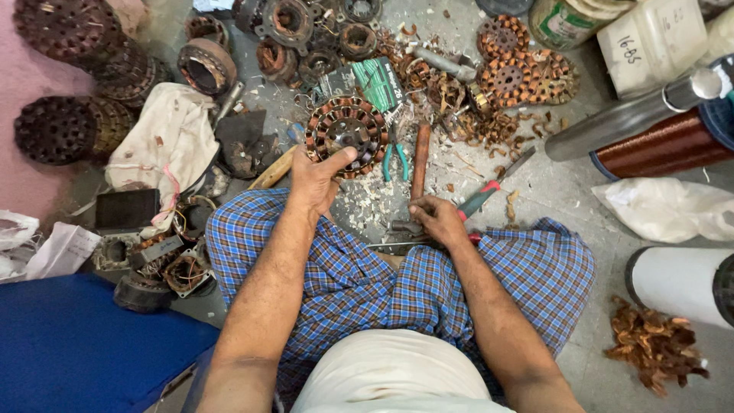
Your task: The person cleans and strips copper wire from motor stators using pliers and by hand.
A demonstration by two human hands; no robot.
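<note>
I sit on the floor in a blue checked cloth. My left hand (317,180) grips the near rim of a round motor stator (345,131) with copper-coloured slots, thumb on its face. My right hand (434,220) rests low on my knee, fingers closed around a small metal tool (399,228); what it is stays unclear. A wooden-handled tool (420,160) lies upright between the hands, touching the right fingers. Green-handled pliers (395,159) lie beside the stator. A red and green screwdriver (485,195) lies just right of my right hand.
Several stators and rotors (516,73) litter the floor behind, with dark stacks (57,126) at left. A white cloth (164,141), copper wire spool (661,145), white cylinder (677,279), plastic bag (665,208), copper scrap pile (654,344) and blue mat (76,344) surround me.
</note>
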